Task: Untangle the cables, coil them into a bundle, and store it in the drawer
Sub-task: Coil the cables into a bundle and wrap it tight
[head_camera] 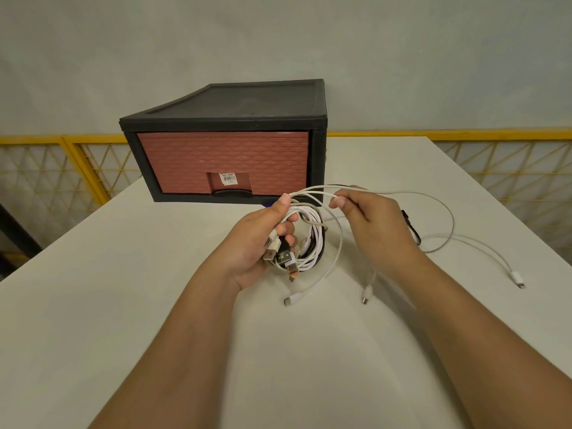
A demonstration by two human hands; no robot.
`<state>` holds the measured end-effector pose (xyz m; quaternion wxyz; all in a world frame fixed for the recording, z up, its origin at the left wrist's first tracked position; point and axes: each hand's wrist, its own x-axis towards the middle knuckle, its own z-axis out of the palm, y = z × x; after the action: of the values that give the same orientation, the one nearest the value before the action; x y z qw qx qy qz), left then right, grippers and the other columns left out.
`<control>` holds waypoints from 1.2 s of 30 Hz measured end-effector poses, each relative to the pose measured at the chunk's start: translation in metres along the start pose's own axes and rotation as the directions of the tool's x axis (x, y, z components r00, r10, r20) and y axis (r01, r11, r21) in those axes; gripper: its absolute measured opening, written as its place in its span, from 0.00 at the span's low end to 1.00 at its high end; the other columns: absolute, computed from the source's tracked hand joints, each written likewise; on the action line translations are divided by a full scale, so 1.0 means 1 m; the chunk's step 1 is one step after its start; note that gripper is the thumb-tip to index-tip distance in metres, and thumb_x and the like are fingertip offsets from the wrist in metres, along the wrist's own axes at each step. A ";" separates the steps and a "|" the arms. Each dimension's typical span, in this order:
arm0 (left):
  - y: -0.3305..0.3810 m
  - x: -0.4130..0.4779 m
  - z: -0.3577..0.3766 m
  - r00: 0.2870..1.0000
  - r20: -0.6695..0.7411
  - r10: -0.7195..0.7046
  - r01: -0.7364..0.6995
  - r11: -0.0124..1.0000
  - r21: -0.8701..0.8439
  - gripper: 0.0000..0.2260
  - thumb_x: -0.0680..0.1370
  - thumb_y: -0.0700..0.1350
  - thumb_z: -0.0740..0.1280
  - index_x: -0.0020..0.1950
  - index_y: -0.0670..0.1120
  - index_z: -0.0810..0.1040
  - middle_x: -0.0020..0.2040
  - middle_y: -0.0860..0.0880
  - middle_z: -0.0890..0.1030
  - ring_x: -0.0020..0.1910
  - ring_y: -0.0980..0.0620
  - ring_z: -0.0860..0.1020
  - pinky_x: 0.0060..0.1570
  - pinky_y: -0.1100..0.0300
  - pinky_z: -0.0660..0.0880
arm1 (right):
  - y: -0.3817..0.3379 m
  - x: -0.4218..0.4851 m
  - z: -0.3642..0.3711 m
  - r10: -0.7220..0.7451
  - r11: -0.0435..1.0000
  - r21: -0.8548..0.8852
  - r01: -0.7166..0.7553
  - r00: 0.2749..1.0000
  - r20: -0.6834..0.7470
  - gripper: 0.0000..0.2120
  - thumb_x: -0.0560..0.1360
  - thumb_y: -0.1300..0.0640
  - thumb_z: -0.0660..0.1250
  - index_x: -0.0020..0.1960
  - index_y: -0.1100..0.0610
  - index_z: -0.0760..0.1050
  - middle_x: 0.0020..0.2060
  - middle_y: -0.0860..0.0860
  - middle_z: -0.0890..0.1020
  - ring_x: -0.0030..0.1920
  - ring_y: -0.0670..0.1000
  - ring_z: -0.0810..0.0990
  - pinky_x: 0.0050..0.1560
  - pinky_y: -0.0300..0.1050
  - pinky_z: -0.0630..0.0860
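Single view: head-worn, wide-angle.
Position: above the counter (93,305), at the person's own standpoint.
Facing: forward and down.
Range: close. The left hand (257,246) and right hand (374,221) sit near mid-frame.
Far field: drawer unit (223,162) on the counter's far part, with the wall (278,41) and yellow fence (62,162) behind it.

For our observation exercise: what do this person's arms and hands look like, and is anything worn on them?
The left forearm and right forearm are bare to the frame's lower edge; no sleeves show. The left hand and right hand wear no gloves, and no ring, watch or bracelet is visible. The nails that show are short.
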<state>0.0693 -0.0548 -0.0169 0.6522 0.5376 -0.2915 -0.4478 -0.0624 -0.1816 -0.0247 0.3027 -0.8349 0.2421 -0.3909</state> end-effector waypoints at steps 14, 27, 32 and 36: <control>0.002 0.002 -0.006 0.993 -0.111 0.035 -0.054 0.983 -0.175 0.15 0.80 0.56 0.63 0.48 0.44 0.74 0.28 0.54 0.67 0.29 0.56 0.71 0.36 0.58 0.71 | 0.005 -0.006 0.011 0.150 0.987 -0.098 -0.130 0.956 0.252 0.11 0.81 0.54 0.59 0.42 0.51 0.76 0.28 0.46 0.70 0.32 0.48 0.68 0.35 0.43 0.65; 0.002 0.003 -0.003 0.985 -0.164 0.055 -0.082 0.983 -0.165 0.15 0.81 0.55 0.62 0.46 0.44 0.75 0.27 0.54 0.67 0.29 0.57 0.71 0.32 0.59 0.72 | -0.002 -0.010 0.016 0.085 0.980 -0.198 -0.033 0.962 0.260 0.10 0.82 0.53 0.56 0.45 0.51 0.74 0.29 0.47 0.71 0.35 0.50 0.69 0.40 0.48 0.69; 0.002 0.002 -0.002 0.984 -0.172 0.050 -0.079 0.983 -0.168 0.15 0.81 0.55 0.62 0.46 0.44 0.75 0.27 0.54 0.67 0.29 0.57 0.71 0.32 0.59 0.72 | -0.003 -0.012 0.018 0.071 0.975 -0.222 -0.008 0.959 0.275 0.11 0.82 0.53 0.55 0.47 0.55 0.74 0.34 0.50 0.75 0.40 0.55 0.73 0.44 0.50 0.71; 0.002 0.002 -0.003 0.986 -0.159 0.041 -0.068 0.983 -0.171 0.14 0.81 0.55 0.63 0.46 0.44 0.74 0.27 0.54 0.67 0.29 0.57 0.71 0.35 0.58 0.70 | -0.006 -0.012 0.020 0.103 0.991 -0.108 -0.077 0.962 0.252 0.12 0.82 0.55 0.57 0.43 0.56 0.75 0.36 0.52 0.77 0.39 0.52 0.73 0.43 0.46 0.69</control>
<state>0.0730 -0.0556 -0.0161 0.7298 0.5029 -0.2141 -0.4107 -0.0524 -0.1634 -0.0368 0.3080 -0.8802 0.2573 -0.2532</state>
